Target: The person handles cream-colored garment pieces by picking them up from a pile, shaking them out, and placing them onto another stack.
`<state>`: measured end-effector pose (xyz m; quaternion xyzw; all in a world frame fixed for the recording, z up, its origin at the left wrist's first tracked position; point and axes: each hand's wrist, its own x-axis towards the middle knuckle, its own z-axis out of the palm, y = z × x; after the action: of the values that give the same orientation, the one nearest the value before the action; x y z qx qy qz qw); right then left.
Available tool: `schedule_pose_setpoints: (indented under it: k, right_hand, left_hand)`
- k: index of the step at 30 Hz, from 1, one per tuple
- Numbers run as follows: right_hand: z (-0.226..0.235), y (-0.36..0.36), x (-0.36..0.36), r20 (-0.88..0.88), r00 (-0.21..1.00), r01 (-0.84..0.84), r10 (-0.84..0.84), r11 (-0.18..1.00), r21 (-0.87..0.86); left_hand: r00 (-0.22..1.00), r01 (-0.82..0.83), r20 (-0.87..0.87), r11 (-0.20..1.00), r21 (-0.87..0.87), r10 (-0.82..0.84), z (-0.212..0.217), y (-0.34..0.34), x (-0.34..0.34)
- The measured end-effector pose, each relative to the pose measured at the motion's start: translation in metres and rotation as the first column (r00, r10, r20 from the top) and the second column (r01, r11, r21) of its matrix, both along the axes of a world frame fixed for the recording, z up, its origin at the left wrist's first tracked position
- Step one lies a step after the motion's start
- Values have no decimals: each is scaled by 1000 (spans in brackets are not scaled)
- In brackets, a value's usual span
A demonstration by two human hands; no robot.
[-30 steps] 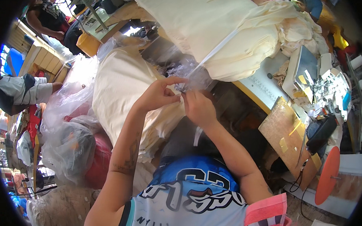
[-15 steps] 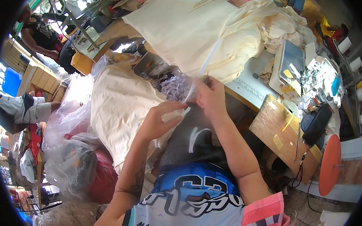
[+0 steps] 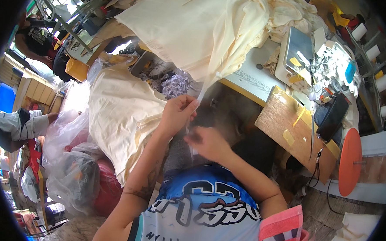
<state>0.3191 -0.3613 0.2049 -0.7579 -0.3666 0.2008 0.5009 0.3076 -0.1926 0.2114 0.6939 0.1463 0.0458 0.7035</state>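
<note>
My left hand (image 3: 179, 114) is closed, pinching a narrow white strip (image 3: 202, 93) between thumb and fingertips. From there the strip runs up to the edge of the cream cloth (image 3: 176, 28) on the table. My right hand (image 3: 210, 144) is just below and to the right, over my lap. Its fingers look curled but are smeared by motion, so whether they hold the strip is unclear. A second cream cloth (image 3: 119, 108) hangs in folds left of my left forearm. Beyond my hands sits a tangle of pale purple scraps (image 3: 177, 85).
At the right stand a wooden board (image 3: 288, 130), a black pouch (image 3: 331, 115), a grey-lidded case (image 3: 296, 51) and an orange disc (image 3: 350, 161). Clear plastic bags (image 3: 74, 175) lie at the left. Two other people are at the far left.
My right hand has dropped from the table edge toward my lap. My left hand has risen and now pinches the strip. The strip's visible upper length has shortened, and the view has shifted slightly.
</note>
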Motion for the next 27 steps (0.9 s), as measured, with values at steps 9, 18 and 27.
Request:
schedule_pose_setpoints:
  k: [9, 18, 27]
  right_hand:
    - [-10, 10, 59, 522, 762, 360, -382, 921, 147]
    - [1, 22, 67, 662, 679, 269, -317, 947, 178]
    - [2, -13, 54, 566, 683, 394, -462, 885, 246]
  left_hand:
    - [1000, -2, 26, 1000, -22, 2, 9, -1, -3]
    - [1000, 1, -6, 1000, 8, -1, 15, -7, -2]
    - [995, 102, -27, 988, 113, -100, 13, -18, -3]
